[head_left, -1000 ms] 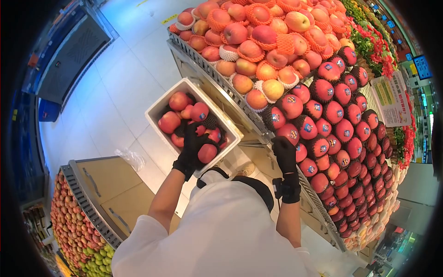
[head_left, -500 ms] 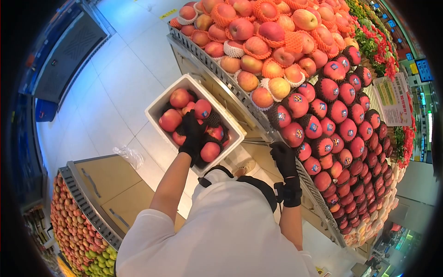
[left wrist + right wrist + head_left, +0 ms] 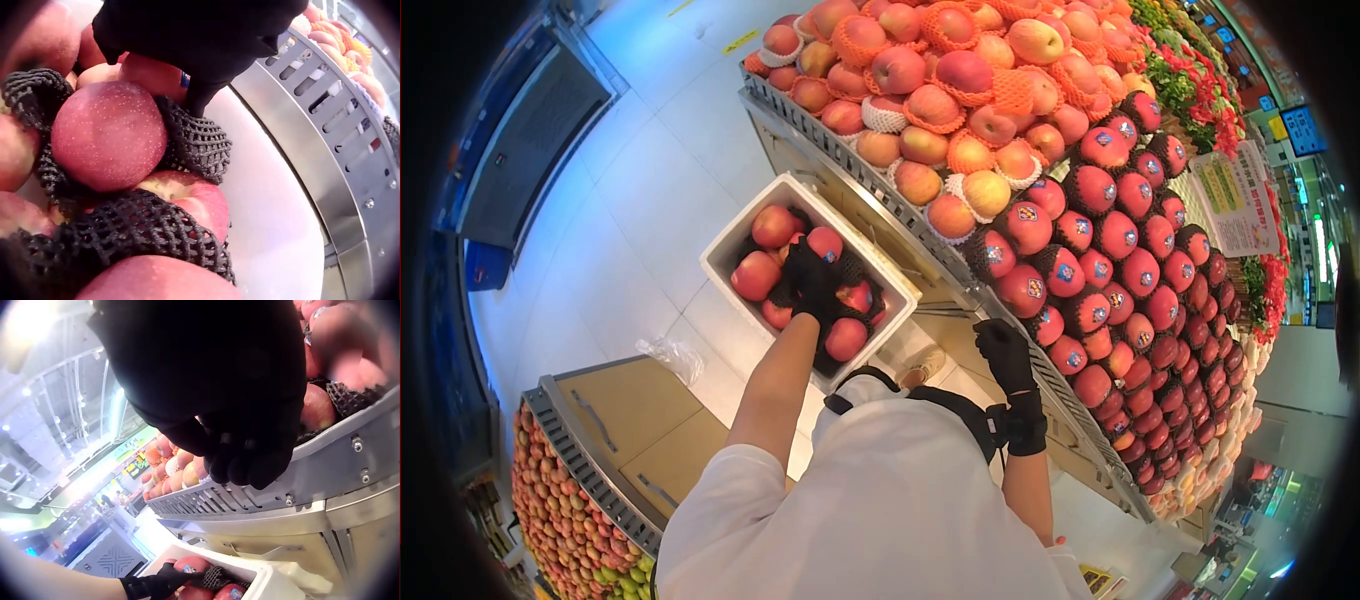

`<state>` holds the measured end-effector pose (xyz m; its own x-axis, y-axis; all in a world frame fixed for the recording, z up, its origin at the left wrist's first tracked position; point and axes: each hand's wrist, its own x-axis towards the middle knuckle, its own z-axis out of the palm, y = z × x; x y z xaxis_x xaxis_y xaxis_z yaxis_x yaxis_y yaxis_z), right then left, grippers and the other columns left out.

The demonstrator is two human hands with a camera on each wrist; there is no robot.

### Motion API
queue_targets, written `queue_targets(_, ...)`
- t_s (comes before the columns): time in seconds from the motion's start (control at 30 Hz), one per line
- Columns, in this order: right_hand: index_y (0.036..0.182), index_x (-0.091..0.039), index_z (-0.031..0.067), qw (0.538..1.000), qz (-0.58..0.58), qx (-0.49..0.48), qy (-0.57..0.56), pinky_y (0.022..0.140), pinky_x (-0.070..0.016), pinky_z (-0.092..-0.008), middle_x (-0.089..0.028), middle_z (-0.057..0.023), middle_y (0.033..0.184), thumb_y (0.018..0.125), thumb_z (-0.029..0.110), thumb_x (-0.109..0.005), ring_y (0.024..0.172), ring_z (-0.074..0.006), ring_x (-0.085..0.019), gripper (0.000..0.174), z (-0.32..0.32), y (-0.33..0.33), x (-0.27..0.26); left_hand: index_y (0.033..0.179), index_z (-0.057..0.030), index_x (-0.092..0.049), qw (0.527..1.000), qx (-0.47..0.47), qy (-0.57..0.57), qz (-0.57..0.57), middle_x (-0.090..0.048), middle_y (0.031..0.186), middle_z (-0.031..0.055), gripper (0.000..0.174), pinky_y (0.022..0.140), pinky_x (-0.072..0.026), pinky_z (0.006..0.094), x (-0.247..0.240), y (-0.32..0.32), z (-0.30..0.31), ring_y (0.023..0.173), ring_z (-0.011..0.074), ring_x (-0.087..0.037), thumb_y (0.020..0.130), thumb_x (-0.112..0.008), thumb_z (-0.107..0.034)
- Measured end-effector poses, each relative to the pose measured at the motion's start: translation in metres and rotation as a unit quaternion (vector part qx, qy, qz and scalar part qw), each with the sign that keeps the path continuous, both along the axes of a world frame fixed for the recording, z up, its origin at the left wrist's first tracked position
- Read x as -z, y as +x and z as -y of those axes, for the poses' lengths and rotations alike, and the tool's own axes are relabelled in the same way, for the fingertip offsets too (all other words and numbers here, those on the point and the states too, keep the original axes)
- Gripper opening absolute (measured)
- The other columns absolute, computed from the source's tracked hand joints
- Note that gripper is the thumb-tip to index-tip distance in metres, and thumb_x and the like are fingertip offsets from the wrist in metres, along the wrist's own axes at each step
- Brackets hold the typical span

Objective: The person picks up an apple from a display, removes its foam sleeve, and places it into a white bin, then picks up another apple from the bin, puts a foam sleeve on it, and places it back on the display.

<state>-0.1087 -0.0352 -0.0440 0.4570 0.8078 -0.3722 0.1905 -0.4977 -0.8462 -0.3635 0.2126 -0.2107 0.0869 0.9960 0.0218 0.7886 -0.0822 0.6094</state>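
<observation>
My black-gloved left hand (image 3: 810, 285) is down inside a white foam box (image 3: 718, 235) of red apples. In the left wrist view its fingers curl round a stickered red apple (image 3: 153, 78), gripping it from above, and the glove hides much of the fruit. Beside that apple lie a speckled red apple (image 3: 109, 136) and black foam netting (image 3: 203, 147). My right hand (image 3: 1004, 358), gloved in black too, hovers with loosely curled fingers by the display edge, near a netted red apple (image 3: 1048, 325). Nothing shows in its grasp.
A slotted metal rail (image 3: 870, 175) edges the display beside the box. Behind it are apples in orange netting (image 3: 948, 25) and rows of stickered red apples (image 3: 1140, 272). Another fruit stand (image 3: 585, 455) is at lower left, with a clear plastic bag (image 3: 672, 358) near its corner.
My left hand has shifted further up inside the box, toward the stickered apple on the far side. My right hand has stayed by the display edge. The whole view has tilted slightly.
</observation>
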Motion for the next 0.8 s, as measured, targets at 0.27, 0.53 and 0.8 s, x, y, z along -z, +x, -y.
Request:
queue_targets(0.27,0.1,-0.069,0.0017,0.999,0.035,0.009,-0.008,0.072,-0.0503,-0.0297,-0.068,-0.0069,0.081,0.093,0.015,-0.057,0.074,-0.015,-0.063,0.019,0.009,-0.007,-0.012,0.13,0.0051,-0.042,0.992,0.004,-0.084,0.09,-0.053,0.12,0.0279,0.08,0.094,-0.0456,0.046,-0.023,0.001,0.007,0.112,0.0426,-0.054,0.068,-0.082,-0.025)
queue_targets(0.53,0.1,-0.069,0.0025,1.0,0.021,0.012,-0.002,0.072,-0.0501,-0.0287,-0.067,-0.0062,0.08,0.091,0.013,-0.059,0.073,-0.0132,-0.061,0.018,0.022,-0.008,0.002,0.132,0.0048,-0.038,0.995,0.024,0.093,0.029,-0.05,0.125,0.0288,0.087,0.1,-0.0442,0.047,0.042,-0.001,-0.002,0.115,0.043,-0.052,0.064,-0.084,-0.022)
queue_targets(0.8,0.101,-0.069,0.003,0.998,0.052,-0.008,-0.017,0.074,-0.0517,-0.0319,-0.07,-0.0107,0.087,0.09,0.014,-0.059,0.077,-0.0181,-0.066,0.019,0.022,-0.005,-0.005,0.143,0.0091,-0.027,1.0,0.01,0.003,0.004,-0.043,0.137,0.0308,0.097,0.112,-0.0346,0.0421,0.03,0.007,-0.004,0.129,0.0421,-0.042,0.068,-0.081,-0.021)
